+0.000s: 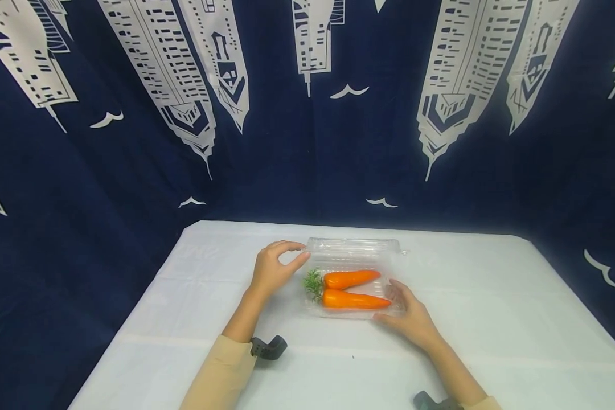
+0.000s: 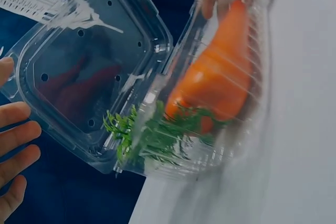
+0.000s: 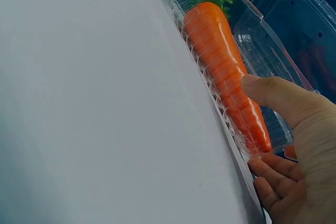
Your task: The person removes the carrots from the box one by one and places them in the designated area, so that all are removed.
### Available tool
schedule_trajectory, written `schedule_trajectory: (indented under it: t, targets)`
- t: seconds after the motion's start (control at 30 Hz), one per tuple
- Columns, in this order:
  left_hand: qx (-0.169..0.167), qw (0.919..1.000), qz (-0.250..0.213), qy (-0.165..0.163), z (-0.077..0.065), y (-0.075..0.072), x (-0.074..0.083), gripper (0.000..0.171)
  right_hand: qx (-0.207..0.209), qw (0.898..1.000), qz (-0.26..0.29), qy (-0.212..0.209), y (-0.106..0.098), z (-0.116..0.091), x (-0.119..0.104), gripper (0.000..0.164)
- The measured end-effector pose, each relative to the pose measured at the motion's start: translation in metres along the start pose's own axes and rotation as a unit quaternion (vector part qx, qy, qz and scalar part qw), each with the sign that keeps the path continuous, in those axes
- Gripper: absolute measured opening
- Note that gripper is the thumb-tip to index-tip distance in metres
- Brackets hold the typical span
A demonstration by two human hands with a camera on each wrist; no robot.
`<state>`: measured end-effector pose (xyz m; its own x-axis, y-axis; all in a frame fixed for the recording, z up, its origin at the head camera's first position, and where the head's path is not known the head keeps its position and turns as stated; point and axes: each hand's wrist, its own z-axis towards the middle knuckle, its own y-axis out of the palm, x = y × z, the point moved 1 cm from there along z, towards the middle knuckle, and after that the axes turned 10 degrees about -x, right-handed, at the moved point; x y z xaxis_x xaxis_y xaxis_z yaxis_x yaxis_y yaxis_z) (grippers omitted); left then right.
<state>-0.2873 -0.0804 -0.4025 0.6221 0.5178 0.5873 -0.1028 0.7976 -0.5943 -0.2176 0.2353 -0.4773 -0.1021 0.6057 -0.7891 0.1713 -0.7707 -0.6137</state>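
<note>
A clear plastic clamshell container [image 1: 315,312] lies on the table with its hinged lid [image 2: 79,95] raised at the back. Inside its base, two orange carrots, a rear carrot [image 1: 349,279] and a front carrot [image 1: 357,299], point right. Green leafy tops [image 1: 312,283] are at their left ends. My left hand [image 1: 275,266] is beside the lid's left edge, fingers extended and apart in the left wrist view; contact is unclear. At the container's right end, my right hand [image 1: 412,319] holds the corner between thumb and fingers. The fingertips are partly hidden in the right wrist view.
A white cloth covers the table [image 1: 492,302]. Behind and beside it hangs a dark blue curtain [image 1: 307,159] printed with white buildings and birds. Dark wrist devices, including the left one [image 1: 269,348], sit at both sleeve ends.
</note>
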Motion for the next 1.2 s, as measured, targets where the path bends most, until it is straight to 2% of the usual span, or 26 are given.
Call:
schedule_trajectory:
  t: [0.23, 0.6, 0.77, 1.2]
  targets:
    - [0.023, 0.9994, -0.018, -0.020, 0.015, 0.001, -0.002, 0.026, 0.001, 1.000, -0.001, 0.002, -0.001, 0.000, -0.002, 0.094]
    - [0.007, 0.9978, -0.044, -0.049, 0.033, 0.011, -0.012, 0.025, 0.004, 1.000, -0.002, 0.002, -0.002, -0.001, 0.000, 0.094]
    - [-0.001, 0.9974, -0.030, -0.065, 0.037, 0.018, -0.021, 0.024, 0.003, 1.000, 0.004, 0.000, 0.000, 0.000, 0.001, 0.093]
    - [-0.016, 0.9925, -0.062, -0.104, 0.042, 0.035, -0.043, 0.024, 0.003, 1.000, 0.001, 0.009, 0.000, 0.000, 0.003, 0.093]
